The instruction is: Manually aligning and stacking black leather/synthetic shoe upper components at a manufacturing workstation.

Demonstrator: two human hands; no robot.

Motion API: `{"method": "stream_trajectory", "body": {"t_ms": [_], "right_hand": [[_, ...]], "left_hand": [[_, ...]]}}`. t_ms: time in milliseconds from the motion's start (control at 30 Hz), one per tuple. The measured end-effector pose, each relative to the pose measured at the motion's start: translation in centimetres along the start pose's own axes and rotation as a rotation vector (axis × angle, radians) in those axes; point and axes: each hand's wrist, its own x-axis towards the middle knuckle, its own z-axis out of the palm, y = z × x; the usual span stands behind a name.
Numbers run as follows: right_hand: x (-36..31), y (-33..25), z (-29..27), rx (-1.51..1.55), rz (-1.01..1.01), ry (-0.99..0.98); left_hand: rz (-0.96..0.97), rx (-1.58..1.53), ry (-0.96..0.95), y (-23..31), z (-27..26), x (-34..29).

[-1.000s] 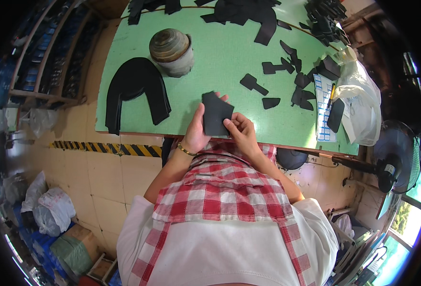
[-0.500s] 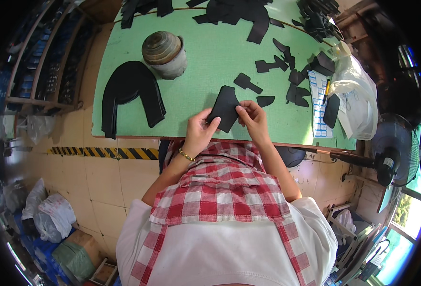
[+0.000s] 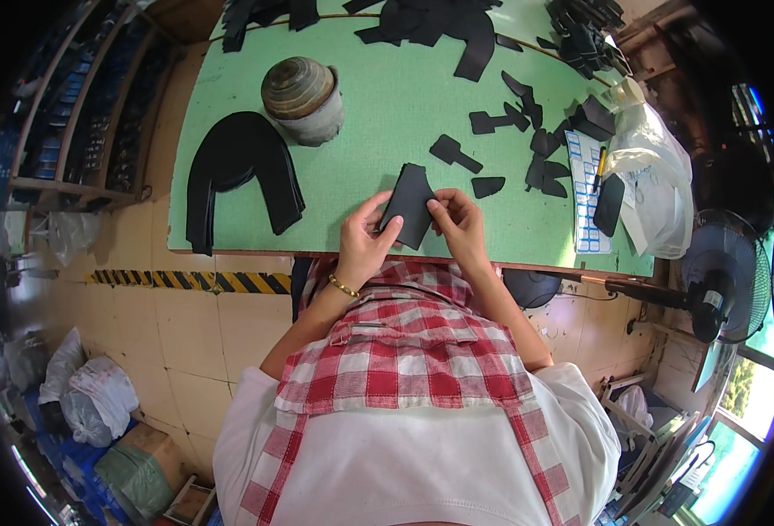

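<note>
Between my two hands, over the near edge of the green table, is a flat black cut piece point(image 3: 410, 207), leather-like, with a narrower far end. My left hand point(image 3: 367, 238) pinches its left side, thumb on top. On its right edge my right hand point(image 3: 458, 225) grips with thumb and fingertips. Just beyond the right hand lie a small black scrap-shaped piece point(image 3: 488, 187) and a T-shaped black piece point(image 3: 455, 153). To the left, a stack of U-shaped black pieces point(image 3: 245, 153) rests near a stone-like rounded weight or pot point(image 3: 303, 101).
The green table point(image 3: 352, 167) carries more black pieces point(image 3: 431, 22) along its far side. At right are a printed sheet point(image 3: 589, 197), a yellow pen point(image 3: 599, 165), a white plastic bag point(image 3: 654, 167) and a fan point(image 3: 727, 285). A rack point(image 3: 84, 105) stands left of the table.
The black piece has turned slightly and shifted a little toward me. My right hand has moved slightly left along its edge; my left hand keeps its hold.
</note>
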Motion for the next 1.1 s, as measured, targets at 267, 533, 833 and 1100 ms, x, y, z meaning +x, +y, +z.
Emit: {"method": "stream_trajectory", "body": {"t_ms": [267,533,833,1100], "right_hand": [[0.4,-0.6,-0.4,0.04,-0.063,-0.065],[0.4,-0.5,-0.6,0.02,-0.079,-0.069],[0.8,-0.2,-1.0,0.055,-0.066,-0.043],[1.2,-0.2,-1.2,0.051,-0.075,-0.038]], "left_hand": [[0.047,0.134,-0.113,0.1,0.1,-0.3],[0.087,0.123,-0.082,-0.8,0.3,-0.2],[-0.001,0.089,-0.109,-0.3,0.5,-0.3],[-0.115,0.006,-0.118,0.8,0.8,-0.3]]}}
